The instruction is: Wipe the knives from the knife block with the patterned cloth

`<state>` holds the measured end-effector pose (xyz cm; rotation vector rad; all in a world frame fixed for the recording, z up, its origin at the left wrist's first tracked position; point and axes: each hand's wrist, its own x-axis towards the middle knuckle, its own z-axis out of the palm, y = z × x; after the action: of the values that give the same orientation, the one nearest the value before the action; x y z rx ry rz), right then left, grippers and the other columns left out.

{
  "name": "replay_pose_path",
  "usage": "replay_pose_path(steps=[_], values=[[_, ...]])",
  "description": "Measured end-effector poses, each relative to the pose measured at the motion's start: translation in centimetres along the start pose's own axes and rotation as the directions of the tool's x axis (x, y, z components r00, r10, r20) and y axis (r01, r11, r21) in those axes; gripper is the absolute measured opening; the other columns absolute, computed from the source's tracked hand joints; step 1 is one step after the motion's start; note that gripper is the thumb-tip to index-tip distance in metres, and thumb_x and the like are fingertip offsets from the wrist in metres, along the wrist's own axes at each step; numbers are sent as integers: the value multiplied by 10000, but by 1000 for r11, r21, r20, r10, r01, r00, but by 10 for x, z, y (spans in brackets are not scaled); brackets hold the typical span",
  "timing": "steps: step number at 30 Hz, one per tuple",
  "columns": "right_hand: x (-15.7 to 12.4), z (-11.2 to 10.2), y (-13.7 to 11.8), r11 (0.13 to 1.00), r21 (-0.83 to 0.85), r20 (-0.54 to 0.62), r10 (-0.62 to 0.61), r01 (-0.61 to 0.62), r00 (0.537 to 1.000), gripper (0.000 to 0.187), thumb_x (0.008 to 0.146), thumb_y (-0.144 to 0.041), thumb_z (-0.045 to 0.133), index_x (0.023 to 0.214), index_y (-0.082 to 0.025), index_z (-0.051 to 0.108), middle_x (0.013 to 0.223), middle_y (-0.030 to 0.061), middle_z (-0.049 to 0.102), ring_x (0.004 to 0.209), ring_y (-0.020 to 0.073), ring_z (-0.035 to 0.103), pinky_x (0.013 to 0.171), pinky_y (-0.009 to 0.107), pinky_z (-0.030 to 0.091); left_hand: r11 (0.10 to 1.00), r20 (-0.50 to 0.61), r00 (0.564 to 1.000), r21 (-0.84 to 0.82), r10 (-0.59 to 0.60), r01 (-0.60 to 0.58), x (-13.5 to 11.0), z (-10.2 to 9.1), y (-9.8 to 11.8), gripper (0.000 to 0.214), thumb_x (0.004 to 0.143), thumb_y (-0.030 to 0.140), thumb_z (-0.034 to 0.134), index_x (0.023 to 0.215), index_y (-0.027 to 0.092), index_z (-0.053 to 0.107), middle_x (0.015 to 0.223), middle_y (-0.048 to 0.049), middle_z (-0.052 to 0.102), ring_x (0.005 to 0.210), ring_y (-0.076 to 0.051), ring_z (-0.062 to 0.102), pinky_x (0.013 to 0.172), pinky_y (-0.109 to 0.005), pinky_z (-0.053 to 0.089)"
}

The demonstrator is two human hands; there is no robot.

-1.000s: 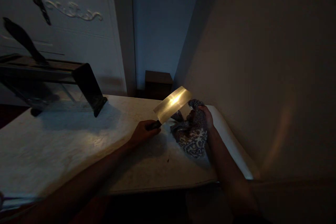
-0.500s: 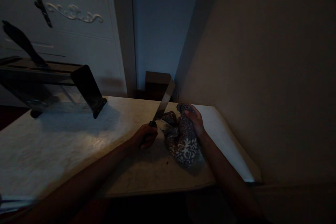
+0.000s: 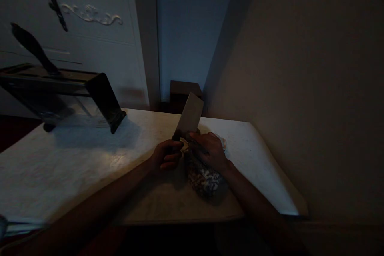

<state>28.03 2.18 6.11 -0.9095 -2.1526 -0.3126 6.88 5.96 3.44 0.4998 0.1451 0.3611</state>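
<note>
knife holder (image 3: 103, 98), boxy, black-ended and clear-sided, stands at ten o'clock from the hands on a pale, marbled, flat tabletop (image 3: 90, 176); a long, black, curved handle (image 3: 31, 46) sticks up from its top. it is well apart from the work, so the blade has room on that side.

next comes the bare left hand (image 3: 168, 155), fingers curled tight around the mostly hidden grip of a broad, grey, metal cleaver (image 3: 191, 111). the blade slants up from that fist towards one o'clock, a brown, box-shaped object (image 3: 186, 88) beyond its tip. a firm wrist and a steady blade angle would seem best here.

just beside it, at three o'clock from the left fist, the bare right hand (image 3: 211, 150) is closed over a crumpled, dark-and-white patterned fabric cloth (image 3: 205, 182), which is bunched on the tabletop and hangs below the palm towards six o'clock. whether the fingertips touch the metal i cannot tell; it is too dark. a thick fold between skin and blade looks wise, with strokes running from spine towards edge, never along the edge with thin cloth.
</note>
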Motion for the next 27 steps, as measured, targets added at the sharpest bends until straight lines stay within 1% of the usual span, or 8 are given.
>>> replay_pose_path(steps=[4, 8, 10, 12, 15, 19, 22, 27], values=[[4, 3, -3, 982, -190, 6, -23, 24, 1000, 375, 956, -271, 518, 1306, -149, 571, 759, 43, 650, 701, 172, 564, 661, 329, 356, 997, 22, 997, 27, -72, 71, 2, 1, -5, 261, 843, 297, 531, 626, 189, 434, 365, 49, 370, 210, -109, 315, 213, -182, 225], [5, 4, -7, 960, -267, -25, -92, 82, 995, 349, 938, -287, 563, 1270, -192, 612, 840, 58, 665, 780, 186, 561, 704, 334, 378, 980, 26, 983, 85, -180, 178, 4, -3, -11, 378, 838, 330, 518, 506, 172, 431, 347, 32, 309, 223, -116, 338, 209, -199, 208], [5, 5, -9, 964, -248, -47, -108, 94, 993, 301, 925, -281, 588, 1218, -247, 649, 901, 53, 671, 831, 189, 566, 730, 333, 397, 975, 33, 979, 105, -199, 195, 5, -5, -13, 402, 826, 330, 523, 469, 160, 445, 340, 26, 300, 222, -116, 339, 209, -203, 203], [6, 6, -10, 983, -168, -35, -86, 79, 996, 266, 921, -293, 597, 1174, -273, 677, 940, 54, 665, 878, 194, 570, 753, 335, 416, 975, 48, 978, 105, -201, 195, 5, -6, -12, 400, 812, 321, 536, 458, 151, 463, 334, 22, 301, 219, -115, 337, 211, -204, 203], [7, 3, -9, 998, -58, 57, -21, 24, 998, 257, 909, -366, 606, 1134, -283, 700, 984, 60, 658, 917, 208, 575, 781, 352, 443, 975, 67, 974, 76, -214, 209, 3, -3, -9, 421, 810, 321, 543, 435, 153, 449, 325, 21, 285, 214, -106, 316, 209, -198, 183], [8, -2, -7, 999, -31, 116, -8, 12, 993, 235, 889, -390, 611, 1071, -288, 719, 972, 65, 655, 914, 215, 581, 788, 369, 460, 974, 47, 973, 28, -225, 224, -3, 2, -3, 356, 819, 296, 533, 500, 168, 439, 330, 33, 292, 207, -95, 270, 212, -182, 170], [6, -2, -4, 997, -31, 63, -69, 71, 996, 194, 882, -346, 607, 1006, -255, 726, 965, 76, 643, 914, 217, 572, 769, 365, 450, 984, 41, 983, -4, -180, 180, -6, 1, -1, 245, 819, 271, 530, 611, 191, 429, 341, 49, 328, 194, -94, 237, 211, -170, 167], [4, 0, 0, 986, -60, -19, -156, 154, 988, 177, 867, -314, 605, 958, -210, 715, 919, 79, 602, 872, 204, 543, 720, 347, 439, 995, 47, 994, -5, -96, 96, -7, -2, 3, 247, 798, 271, 532, 637, 208, 356, 331, 64, 302, 180, -87, 200, 212, -159, 161]])
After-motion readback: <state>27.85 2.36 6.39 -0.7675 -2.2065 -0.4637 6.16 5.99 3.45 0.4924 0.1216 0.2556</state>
